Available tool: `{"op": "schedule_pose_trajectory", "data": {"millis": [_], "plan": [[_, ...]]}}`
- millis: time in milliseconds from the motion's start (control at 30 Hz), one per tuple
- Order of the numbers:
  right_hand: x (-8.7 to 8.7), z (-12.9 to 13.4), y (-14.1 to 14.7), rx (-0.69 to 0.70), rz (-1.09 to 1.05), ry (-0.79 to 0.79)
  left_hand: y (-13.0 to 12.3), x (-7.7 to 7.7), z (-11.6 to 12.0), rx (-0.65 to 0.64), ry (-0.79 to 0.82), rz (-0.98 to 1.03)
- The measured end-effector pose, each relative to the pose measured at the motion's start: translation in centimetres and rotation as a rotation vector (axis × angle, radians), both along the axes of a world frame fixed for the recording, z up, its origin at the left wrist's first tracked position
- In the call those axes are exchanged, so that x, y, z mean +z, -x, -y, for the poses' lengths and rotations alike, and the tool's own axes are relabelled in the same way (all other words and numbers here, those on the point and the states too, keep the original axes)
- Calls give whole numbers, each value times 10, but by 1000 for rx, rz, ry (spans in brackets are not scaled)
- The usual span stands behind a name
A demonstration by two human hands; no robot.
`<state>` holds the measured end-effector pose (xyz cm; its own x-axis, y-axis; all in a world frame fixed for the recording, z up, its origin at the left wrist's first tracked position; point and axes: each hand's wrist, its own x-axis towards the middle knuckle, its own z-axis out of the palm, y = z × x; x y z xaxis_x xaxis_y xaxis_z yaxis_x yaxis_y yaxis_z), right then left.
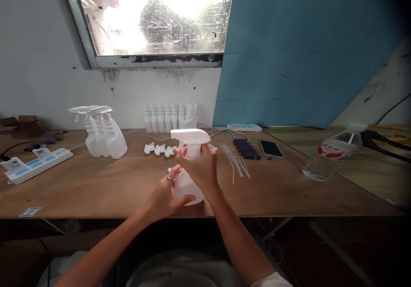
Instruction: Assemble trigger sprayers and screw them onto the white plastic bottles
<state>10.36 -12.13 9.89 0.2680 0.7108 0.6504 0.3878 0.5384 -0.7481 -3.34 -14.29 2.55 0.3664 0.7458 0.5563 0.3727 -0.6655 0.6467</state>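
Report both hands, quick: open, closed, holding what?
Left hand: closed around the lower body of the spray bottle, holding it.
Right hand: closed around the same bottle's neck, just under the white spray head.

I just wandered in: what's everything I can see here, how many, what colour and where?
held spray bottle: 1, white, between both hands
standing spray bottles: 3, white, table's left
row of bottles: about 8, white, by the wall
small plastic pieces: at least 3, white, beyond the hands
thin tubes: several, white, right of the hands
phone: 1, black, right of the tubes
power strips: 2, white and blue, left and back
water bottle: 1, clear, red label, right
table: brown, under the bottles
window: 1, grey frame, above
sheet: 1, blue, right of the window
left hand: 1, bare, ringed, around the bottle's body
right hand: 1, bare, at its neck
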Motion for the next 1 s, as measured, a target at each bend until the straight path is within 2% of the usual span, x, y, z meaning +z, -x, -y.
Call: {"op": "schedule_pose_trajectory", "data": {"millis": [100,167,267,300,400,500,567,667,833,1000], "plan": [[0,6,-8,393,-42,-16,16,-16,11,166,-86,-117],[0,11,-15,501,-52,-89,33,-16,14,271,-168,-133],[-4,16,-32,441,-118,-171,68,1,-3,520,-267,-123],[-5,16,-39,424,-152,-171,82,9,-16,612,-286,-119],[-10,11,-63,377,-252,-132,122,25,-71,784,-326,-107],[-13,0,-82,336,-329,-59,154,24,-123,896,-260,-174],[-14,-7,-92,341,-357,-7,166,16,-145,956,-182,-227],[-17,-16,-101,360,-367,55,174,3,-157,1029,-114,-279],[-23,-30,-114,340,-346,138,177,-7,-151,1110,-130,-367],[-29,-74,-139,259,-161,233,180,-7,-148,1148,-180,-402]]}}
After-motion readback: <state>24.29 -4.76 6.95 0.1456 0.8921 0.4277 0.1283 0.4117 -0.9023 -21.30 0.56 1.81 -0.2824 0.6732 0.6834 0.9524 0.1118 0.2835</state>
